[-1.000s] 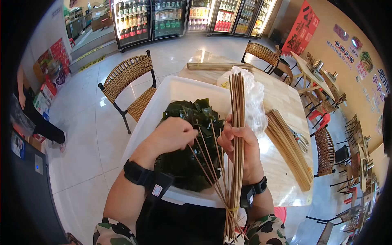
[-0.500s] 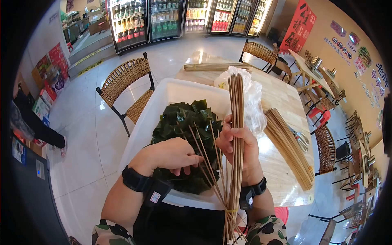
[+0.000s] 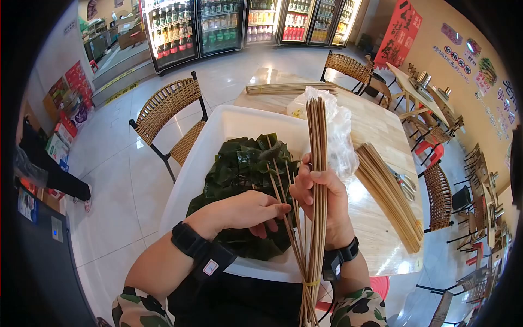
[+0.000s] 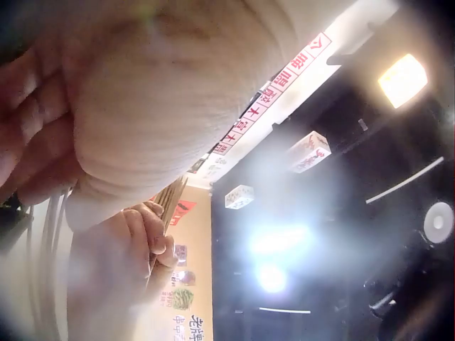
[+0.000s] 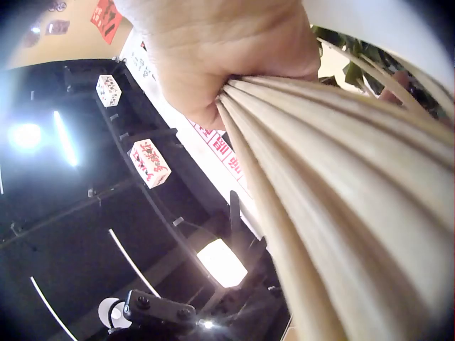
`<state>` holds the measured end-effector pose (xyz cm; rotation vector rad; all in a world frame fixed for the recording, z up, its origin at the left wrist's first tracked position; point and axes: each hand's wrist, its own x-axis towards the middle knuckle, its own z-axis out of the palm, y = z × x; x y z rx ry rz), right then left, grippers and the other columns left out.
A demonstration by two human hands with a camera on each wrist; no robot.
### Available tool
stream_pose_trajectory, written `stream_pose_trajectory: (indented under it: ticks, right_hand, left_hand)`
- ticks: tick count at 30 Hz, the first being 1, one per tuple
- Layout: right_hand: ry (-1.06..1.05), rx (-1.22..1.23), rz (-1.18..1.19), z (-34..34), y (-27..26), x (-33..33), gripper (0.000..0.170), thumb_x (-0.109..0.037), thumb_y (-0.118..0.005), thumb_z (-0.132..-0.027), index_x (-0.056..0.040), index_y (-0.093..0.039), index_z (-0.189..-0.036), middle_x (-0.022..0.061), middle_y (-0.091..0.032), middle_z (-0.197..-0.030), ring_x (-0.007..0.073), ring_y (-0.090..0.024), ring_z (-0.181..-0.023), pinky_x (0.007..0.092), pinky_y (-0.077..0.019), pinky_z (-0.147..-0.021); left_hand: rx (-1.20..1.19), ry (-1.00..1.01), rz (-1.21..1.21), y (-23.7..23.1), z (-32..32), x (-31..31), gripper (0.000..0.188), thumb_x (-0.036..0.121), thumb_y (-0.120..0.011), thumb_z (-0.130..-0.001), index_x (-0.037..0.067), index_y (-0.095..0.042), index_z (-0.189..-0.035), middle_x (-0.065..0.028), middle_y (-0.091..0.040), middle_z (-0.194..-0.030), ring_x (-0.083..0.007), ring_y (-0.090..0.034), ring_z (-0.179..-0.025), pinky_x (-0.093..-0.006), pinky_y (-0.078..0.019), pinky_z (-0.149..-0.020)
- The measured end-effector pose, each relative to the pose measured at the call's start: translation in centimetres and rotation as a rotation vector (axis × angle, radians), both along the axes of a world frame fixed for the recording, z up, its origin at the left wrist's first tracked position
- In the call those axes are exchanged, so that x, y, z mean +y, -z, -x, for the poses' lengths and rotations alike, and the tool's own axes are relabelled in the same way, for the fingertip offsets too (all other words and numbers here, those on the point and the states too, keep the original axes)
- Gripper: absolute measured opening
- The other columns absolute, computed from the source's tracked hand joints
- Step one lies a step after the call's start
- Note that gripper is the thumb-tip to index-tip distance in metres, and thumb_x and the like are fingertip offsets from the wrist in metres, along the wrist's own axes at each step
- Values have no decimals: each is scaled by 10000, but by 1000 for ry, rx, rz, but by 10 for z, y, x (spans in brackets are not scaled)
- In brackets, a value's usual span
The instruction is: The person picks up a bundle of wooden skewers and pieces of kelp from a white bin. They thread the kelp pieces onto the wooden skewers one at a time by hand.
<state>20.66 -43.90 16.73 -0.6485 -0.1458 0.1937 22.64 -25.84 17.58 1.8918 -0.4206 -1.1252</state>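
In the head view my right hand point(image 3: 326, 199) grips an upright bundle of thin wooden skewers point(image 3: 317, 136), banded near its lower end. Several loose skewers point(image 3: 294, 237) fan out leftward from that band. My left hand point(image 3: 245, 211) has its thumb and fingertips at these loose skewers and pinches one. Beneath it, dark green cut kelp point(image 3: 239, 163) is heaped in a white plastic tub point(image 3: 188, 158). Up close, the right wrist view shows the bundled skewers point(image 5: 334, 170) running out of the right fist. The left palm point(image 4: 156, 92) fills much of the left wrist view.
On the wooden table point(image 3: 376, 122) lie a second skewer bundle point(image 3: 389, 196), scissors point(image 3: 406, 188), a crumpled clear plastic bag point(image 3: 338, 136) and more skewers point(image 3: 289, 88) at the back. A wicker chair point(image 3: 171, 109) stands left of the tub. Another person's leg point(image 3: 60, 177) is at far left.
My left hand has come down and to the right, from over the kelp to the loose skewers. Those skewers now lie closer to the bundle. The right hand keeps its grip.
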Motion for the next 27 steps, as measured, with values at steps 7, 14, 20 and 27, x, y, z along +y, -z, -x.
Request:
stream_pose_trajectory:
  ticks: [7, 14, 20, 27]
  right_hand:
    - [12, 18, 42, 2, -1, 0, 301, -83, -546, -776, -35, -470, -1063, 28, -478, -681, 132, -391, -455, 250, -324, -470]
    - [4, 7, 26, 1, -1, -1, 302, -61, -540, -774, -33, -461, -1064, 51, -495, -692, 140, -413, -470, 246, -343, -458]
    - [14, 23, -33, 3, -3, 0, 294, -56, -539, -775, -38, -455, -1057, 52, -491, -704, 143, -417, -483, 238, -351, -448]
    - [47, 0, -11, 2, -2, 3, 276, -114, -543, -795, -40, -501, -1058, 14, -475, -677, 107, -389, -466, 248, -306, -490]
  left_hand:
    - [503, -250, 408, 28, -4, -10, 353, 370, -466, -964, 61, -553, -1110, -99, -643, -1051, -208, -641, -939, -344, -523, -838]
    - [653, -323, 509, 37, -6, -13, 229, 237, -534, -940, 75, -552, -1101, -92, -628, -1051, -226, -611, -1020, -389, -485, -922]
    - [621, -329, 578, 39, -4, -15, 159, 195, -558, -928, 65, -545, -1018, -76, -631, -972, -198, -626, -958, -347, -515, -874]
    - [576, -420, 539, 40, -5, -14, 156, 195, -611, -898, 84, -542, -982, -34, -629, -912, -129, -623, -852, -269, -513, -770]
